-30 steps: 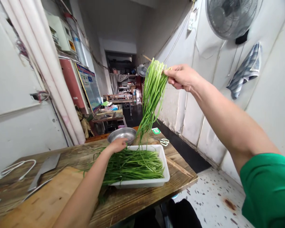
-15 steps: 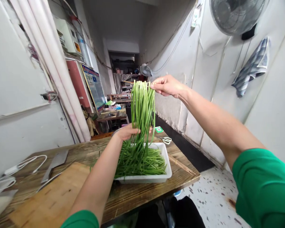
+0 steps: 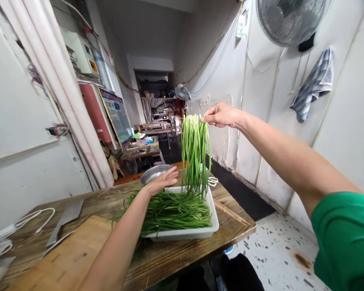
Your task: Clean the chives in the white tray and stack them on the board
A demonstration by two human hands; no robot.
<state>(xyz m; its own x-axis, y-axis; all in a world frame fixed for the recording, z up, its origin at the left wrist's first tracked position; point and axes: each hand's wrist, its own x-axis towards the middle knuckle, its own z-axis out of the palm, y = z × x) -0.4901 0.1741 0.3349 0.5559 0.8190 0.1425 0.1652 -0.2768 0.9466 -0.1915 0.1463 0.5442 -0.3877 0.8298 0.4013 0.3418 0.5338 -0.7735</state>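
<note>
My right hand [image 3: 221,115] pinches one end of a thin skewer, whose other tip shows at the left of a row of garlic chives [image 3: 195,149]. The chives hang from it by their pale ends, with their green tips down over the white tray [image 3: 186,234]. My left hand [image 3: 162,181] is open, fingers stretched out, above the tray's back left corner and apart from the hanging row. More loose chives [image 3: 176,212] fill the tray and spill over its left side.
A metal bowl [image 3: 154,173] stands behind my left hand. Thin bamboo skewers [image 3: 230,211] and scissors [image 3: 212,181] lie to the tray's right. On the left are a cleaver [image 3: 68,214], a wooden board [image 3: 69,254] and a white cable [image 3: 33,214]. The table edge [image 3: 236,238] is close by.
My left hand has let go of the hanging chives and moved slightly down, fingers now spread. My right hand has shifted the skewered chives right and a little lower. The view has turned slightly.
</note>
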